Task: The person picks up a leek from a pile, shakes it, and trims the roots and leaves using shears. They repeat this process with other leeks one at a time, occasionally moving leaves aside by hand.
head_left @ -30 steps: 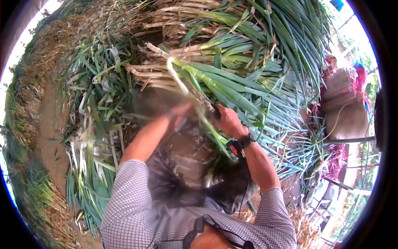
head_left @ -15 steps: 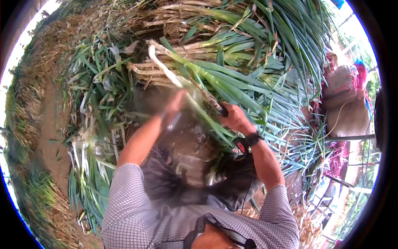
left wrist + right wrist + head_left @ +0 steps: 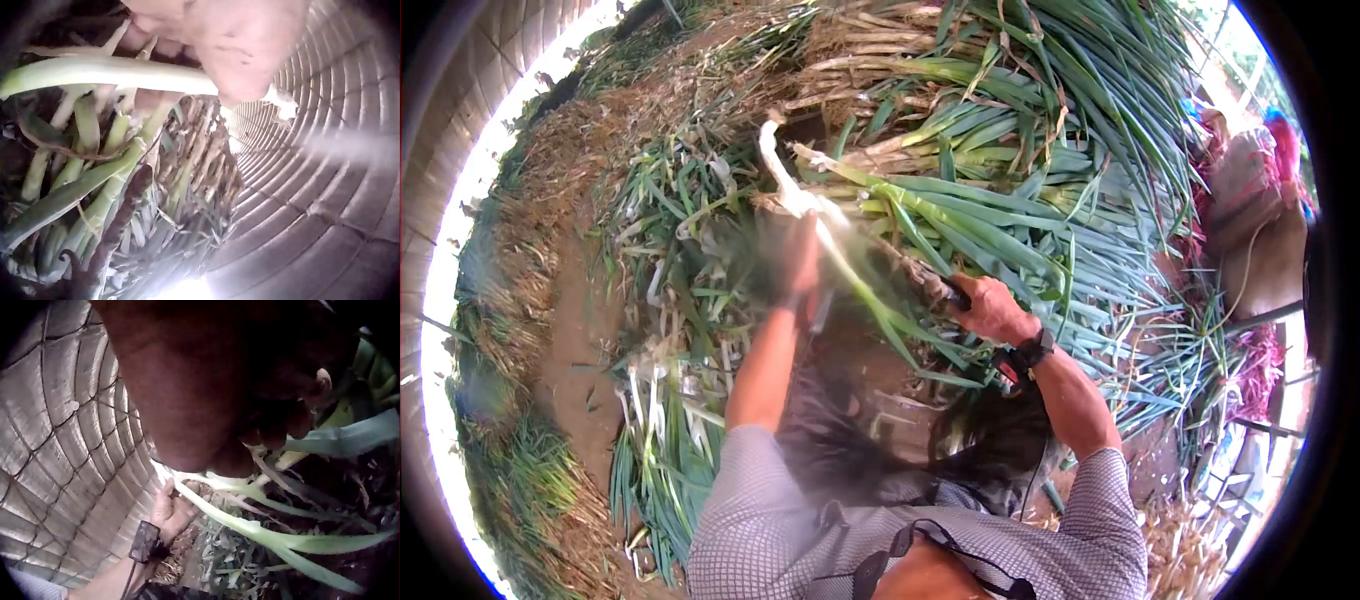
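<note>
My left hand [image 3: 800, 255], blurred in the head view, grips a green onion [image 3: 778, 165] by its white stalk. The root end points up and away, while its green leaves trail down toward my right hand [image 3: 995, 308]. In the left wrist view the pale stalk [image 3: 112, 72] runs under the thumb, its roots sticking out beyond the hand. The fingers of my right hand curl around a dark-handled tool [image 3: 956, 293]; a brown, mottled length reaches from it toward the onion. The right wrist view hides that grip behind the hand [image 3: 187, 387].
A big pile of unpeeled green onions [image 3: 1000, 190] spreads ahead and right, roots toward the left. Stripped leaves [image 3: 700, 200] and a bunch of white-stalked onions [image 3: 665, 420] lie at left. Stuffed sacks [image 3: 1250, 220] stand at far right. Bare ground [image 3: 580, 340] shows at left.
My left hand has moved left and away from the right hand, taking the green onion with it. The head view has swung left. My right hand keeps its grip on the tool.
</note>
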`<action>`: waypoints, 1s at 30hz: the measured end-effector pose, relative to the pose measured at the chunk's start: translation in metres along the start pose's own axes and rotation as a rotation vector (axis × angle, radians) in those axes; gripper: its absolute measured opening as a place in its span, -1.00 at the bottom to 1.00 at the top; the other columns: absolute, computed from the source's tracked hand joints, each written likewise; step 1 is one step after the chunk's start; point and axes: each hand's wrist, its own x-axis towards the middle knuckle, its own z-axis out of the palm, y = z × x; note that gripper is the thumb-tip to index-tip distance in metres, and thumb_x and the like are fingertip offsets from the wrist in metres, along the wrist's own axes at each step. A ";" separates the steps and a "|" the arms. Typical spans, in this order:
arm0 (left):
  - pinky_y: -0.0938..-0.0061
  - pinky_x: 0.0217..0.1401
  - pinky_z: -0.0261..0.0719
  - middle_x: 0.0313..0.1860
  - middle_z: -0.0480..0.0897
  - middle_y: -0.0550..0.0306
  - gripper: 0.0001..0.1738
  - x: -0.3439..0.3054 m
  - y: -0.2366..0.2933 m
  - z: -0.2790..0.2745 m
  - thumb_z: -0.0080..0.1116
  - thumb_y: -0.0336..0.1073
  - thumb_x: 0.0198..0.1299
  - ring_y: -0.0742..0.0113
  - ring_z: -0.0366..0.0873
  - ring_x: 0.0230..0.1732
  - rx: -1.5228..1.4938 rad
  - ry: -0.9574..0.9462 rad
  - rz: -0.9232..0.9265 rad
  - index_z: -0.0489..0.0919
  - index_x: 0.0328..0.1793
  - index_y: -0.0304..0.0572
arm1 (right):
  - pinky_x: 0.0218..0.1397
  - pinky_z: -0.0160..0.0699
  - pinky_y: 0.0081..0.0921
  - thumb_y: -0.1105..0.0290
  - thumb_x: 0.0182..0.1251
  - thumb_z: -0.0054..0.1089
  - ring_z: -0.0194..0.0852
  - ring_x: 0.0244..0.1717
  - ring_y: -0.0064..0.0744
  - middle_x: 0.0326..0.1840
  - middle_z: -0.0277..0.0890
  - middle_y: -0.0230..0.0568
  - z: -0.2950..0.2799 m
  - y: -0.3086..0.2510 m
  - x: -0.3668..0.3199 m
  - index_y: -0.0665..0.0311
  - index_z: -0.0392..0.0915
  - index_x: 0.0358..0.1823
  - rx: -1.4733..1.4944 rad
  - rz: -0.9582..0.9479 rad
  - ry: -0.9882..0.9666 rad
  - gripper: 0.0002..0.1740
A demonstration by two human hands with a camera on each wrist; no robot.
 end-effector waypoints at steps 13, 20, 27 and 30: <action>0.16 0.02 0.78 -0.12 0.73 0.09 -0.43 -0.064 0.052 0.040 -0.05 0.22 0.57 0.22 0.73 -0.08 -0.044 -0.343 0.267 0.58 0.18 -0.15 | -0.20 0.58 0.00 0.33 0.20 0.36 0.59 -0.24 0.30 -0.32 0.59 0.15 -0.004 -0.051 0.010 0.31 0.53 -0.09 0.163 -0.082 0.181 -0.69; 0.28 0.23 0.71 0.03 0.75 0.07 -0.52 -0.076 0.023 0.021 -0.01 0.02 0.61 0.27 0.72 0.10 0.282 -0.234 0.188 0.62 0.30 -0.22 | -0.17 0.61 0.02 0.31 0.24 0.34 0.63 -0.20 0.32 -0.24 0.64 0.18 0.008 -0.056 0.027 0.30 0.56 0.01 0.107 -0.088 0.147 -0.64; 0.18 0.27 0.75 0.18 0.72 -0.06 -0.51 -0.106 0.024 0.033 0.10 -0.08 0.55 0.15 0.71 0.19 -0.112 -0.495 -0.058 0.55 0.35 -0.33 | -0.11 0.68 -0.05 0.38 0.16 0.34 0.68 -0.15 0.25 -0.19 0.68 0.16 0.009 -0.050 0.028 0.30 0.61 0.15 0.106 -0.170 0.087 -0.53; 0.12 0.26 0.73 0.21 0.72 -0.07 -0.49 -0.093 0.021 0.023 0.12 -0.05 0.51 0.12 0.71 0.19 -0.345 -0.624 -0.181 0.56 0.35 -0.30 | -0.11 0.68 -0.06 0.38 0.15 0.36 0.68 -0.14 0.26 -0.17 0.68 0.18 0.026 -0.045 0.025 0.29 0.62 0.14 0.059 -0.170 0.071 -0.53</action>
